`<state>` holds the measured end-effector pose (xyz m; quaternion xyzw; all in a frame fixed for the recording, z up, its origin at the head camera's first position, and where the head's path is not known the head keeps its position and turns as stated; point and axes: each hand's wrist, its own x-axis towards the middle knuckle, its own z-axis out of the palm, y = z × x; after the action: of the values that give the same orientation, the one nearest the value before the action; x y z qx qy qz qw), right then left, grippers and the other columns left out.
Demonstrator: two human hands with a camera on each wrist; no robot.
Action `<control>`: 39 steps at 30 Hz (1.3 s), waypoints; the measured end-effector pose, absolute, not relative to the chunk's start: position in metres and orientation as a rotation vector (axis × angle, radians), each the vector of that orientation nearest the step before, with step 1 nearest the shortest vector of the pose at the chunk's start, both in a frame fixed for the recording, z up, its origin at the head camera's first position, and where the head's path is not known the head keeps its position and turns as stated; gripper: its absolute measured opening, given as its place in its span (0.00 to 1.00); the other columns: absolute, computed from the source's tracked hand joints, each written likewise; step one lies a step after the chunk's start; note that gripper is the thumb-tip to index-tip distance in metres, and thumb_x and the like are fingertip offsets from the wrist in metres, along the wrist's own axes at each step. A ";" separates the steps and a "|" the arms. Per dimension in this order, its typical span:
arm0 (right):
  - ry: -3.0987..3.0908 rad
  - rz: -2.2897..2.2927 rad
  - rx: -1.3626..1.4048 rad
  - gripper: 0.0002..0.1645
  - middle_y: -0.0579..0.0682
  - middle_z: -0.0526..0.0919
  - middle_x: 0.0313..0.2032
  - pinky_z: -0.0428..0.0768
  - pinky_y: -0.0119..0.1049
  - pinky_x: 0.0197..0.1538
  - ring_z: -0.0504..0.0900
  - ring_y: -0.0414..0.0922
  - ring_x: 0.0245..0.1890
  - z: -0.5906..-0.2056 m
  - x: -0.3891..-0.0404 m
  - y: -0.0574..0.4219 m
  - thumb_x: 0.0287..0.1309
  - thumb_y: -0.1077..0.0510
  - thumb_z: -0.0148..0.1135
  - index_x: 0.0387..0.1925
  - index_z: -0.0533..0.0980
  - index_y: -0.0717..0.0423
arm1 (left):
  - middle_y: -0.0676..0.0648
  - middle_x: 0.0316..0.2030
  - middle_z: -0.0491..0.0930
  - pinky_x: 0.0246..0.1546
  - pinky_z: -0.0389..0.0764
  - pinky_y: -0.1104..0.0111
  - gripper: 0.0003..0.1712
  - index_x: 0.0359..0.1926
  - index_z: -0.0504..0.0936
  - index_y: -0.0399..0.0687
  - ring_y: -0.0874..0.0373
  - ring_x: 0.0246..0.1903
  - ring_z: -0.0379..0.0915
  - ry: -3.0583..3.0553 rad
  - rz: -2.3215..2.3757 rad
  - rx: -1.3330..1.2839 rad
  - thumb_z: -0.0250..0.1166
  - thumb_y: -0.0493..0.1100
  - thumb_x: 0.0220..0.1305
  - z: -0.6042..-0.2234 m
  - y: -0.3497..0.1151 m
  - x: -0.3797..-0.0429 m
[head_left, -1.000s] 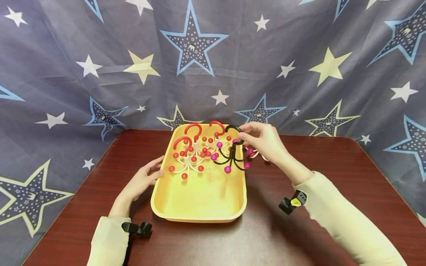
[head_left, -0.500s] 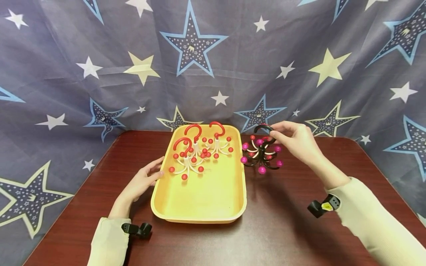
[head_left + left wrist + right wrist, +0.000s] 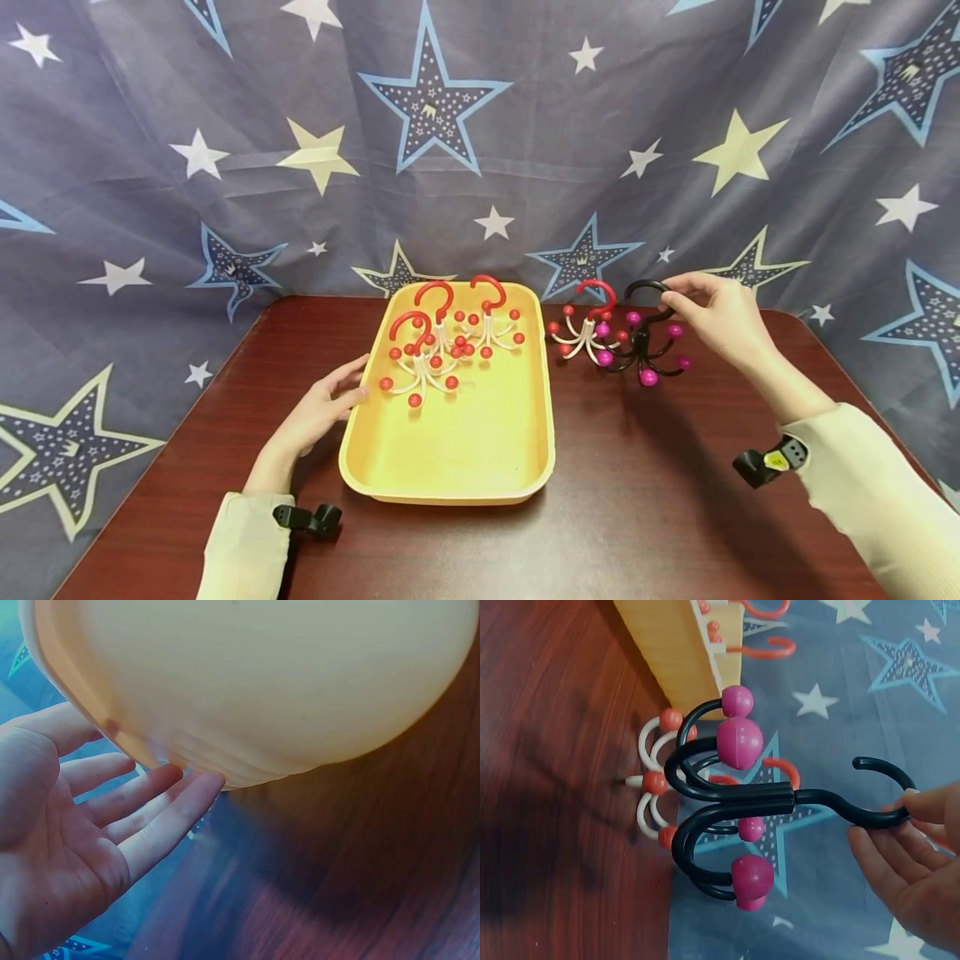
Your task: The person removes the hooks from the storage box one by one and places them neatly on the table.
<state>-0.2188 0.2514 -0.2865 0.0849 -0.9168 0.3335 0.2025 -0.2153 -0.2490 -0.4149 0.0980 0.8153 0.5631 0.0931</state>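
In the head view my right hand (image 3: 723, 321) pinches the hook end of a black multi-arm hanger (image 3: 642, 340) with pink ball tips. It hangs upright over the table, right of the tray. The right wrist view shows the thumb and fingers on the curved black hook (image 3: 877, 817). Just left of it stands a white hanger (image 3: 587, 332) with a red hook and red balls, partly overlapped by the black one. My left hand (image 3: 318, 408) touches the left side of a yellow tray (image 3: 450, 492). Its fingers look mostly straight against the tray wall in the left wrist view.
Several white hangers (image 3: 420, 367) with red hooks stand bunched in the far part of the tray. The dark red-brown table (image 3: 637, 525) reaches back to a grey curtain (image 3: 480, 200) with stars.
My right hand has carried the black hanger rightward from above the tray to beyond the white hanger on the table. The left hand and tray have stayed in place.
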 end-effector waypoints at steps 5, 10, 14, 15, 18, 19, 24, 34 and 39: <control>-2.559 0.875 0.194 0.13 0.56 0.85 0.27 0.66 0.22 0.23 0.73 0.18 0.21 -0.290 -0.227 0.262 0.56 0.53 0.60 0.40 0.80 0.55 | 0.32 0.60 0.63 0.38 0.80 0.63 0.35 0.69 0.52 0.47 0.45 0.49 0.72 2.410 1.680 0.293 0.55 0.43 0.65 -0.414 -0.248 -0.214; -2.557 0.856 0.148 0.15 0.58 0.85 0.29 0.65 0.21 0.23 0.71 0.16 0.20 -0.296 -0.234 0.270 0.56 0.52 0.59 0.41 0.80 0.56 | 0.32 0.60 0.62 0.38 0.80 0.62 0.35 0.69 0.51 0.47 0.41 0.50 0.71 2.396 1.691 0.298 0.54 0.42 0.65 -0.413 -0.247 -0.212; -2.545 0.864 0.118 0.15 0.59 0.84 0.29 0.66 0.20 0.22 0.71 0.17 0.19 -0.302 -0.241 0.274 0.56 0.54 0.59 0.42 0.80 0.58 | 0.32 0.60 0.62 0.38 0.80 0.61 0.35 0.70 0.51 0.48 0.40 0.50 0.70 2.395 1.693 0.293 0.54 0.42 0.65 -0.412 -0.246 -0.211; -2.542 0.866 0.111 0.15 0.60 0.84 0.29 0.66 0.20 0.22 0.71 0.17 0.18 -0.303 -0.243 0.275 0.56 0.55 0.59 0.42 0.80 0.59 | 0.32 0.60 0.62 0.38 0.80 0.61 0.35 0.70 0.51 0.48 0.40 0.50 0.70 2.393 1.695 0.291 0.54 0.42 0.65 -0.412 -0.246 -0.211; -2.533 0.872 0.089 0.14 0.61 0.84 0.30 0.66 0.19 0.21 0.70 0.16 0.17 -0.308 -0.248 0.278 0.56 0.56 0.58 0.42 0.79 0.60 | 0.32 0.61 0.62 0.38 0.80 0.61 0.35 0.70 0.51 0.48 0.40 0.50 0.70 2.390 1.696 0.293 0.54 0.42 0.65 -0.412 -0.246 -0.211; -2.531 0.876 0.083 0.14 0.62 0.84 0.30 0.66 0.18 0.21 0.69 0.16 0.16 -0.310 -0.250 0.279 0.56 0.57 0.58 0.42 0.79 0.60 | 0.32 0.60 0.62 0.38 0.80 0.61 0.35 0.70 0.51 0.48 0.40 0.50 0.70 2.389 1.698 0.293 0.54 0.42 0.65 -0.412 -0.247 -0.211; -2.525 0.904 0.067 0.15 0.65 0.83 0.32 0.67 0.16 0.21 0.67 0.14 0.16 -0.317 -0.258 0.284 0.58 0.58 0.56 0.44 0.78 0.64 | 0.32 0.60 0.62 0.38 0.80 0.62 0.35 0.69 0.52 0.47 0.40 0.50 0.70 2.387 1.699 0.291 0.55 0.42 0.65 -0.414 -0.247 -0.212; -2.534 0.839 0.047 0.15 0.64 0.83 0.35 0.68 0.29 0.38 0.63 0.13 0.17 -0.333 -0.271 0.290 0.58 0.60 0.55 0.43 0.77 0.65 | 0.33 0.60 0.63 0.38 0.80 0.63 0.35 0.69 0.52 0.46 0.46 0.48 0.73 2.410 1.679 0.284 0.55 0.43 0.65 -0.414 -0.248 -0.214; -2.537 0.835 -0.007 0.14 0.62 0.83 0.36 0.69 0.26 0.30 0.64 0.16 0.18 -0.341 -0.274 0.290 0.58 0.59 0.55 0.43 0.78 0.63 | 0.32 0.60 0.63 0.38 0.80 0.63 0.35 0.69 0.53 0.47 0.45 0.49 0.72 2.412 1.687 0.292 0.55 0.42 0.65 -0.413 -0.248 -0.214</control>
<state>-0.2739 0.2902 -0.3405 -0.0027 -0.9237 0.3040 0.2330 -0.2139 -0.2477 -0.4134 0.0982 0.8121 0.5678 0.0918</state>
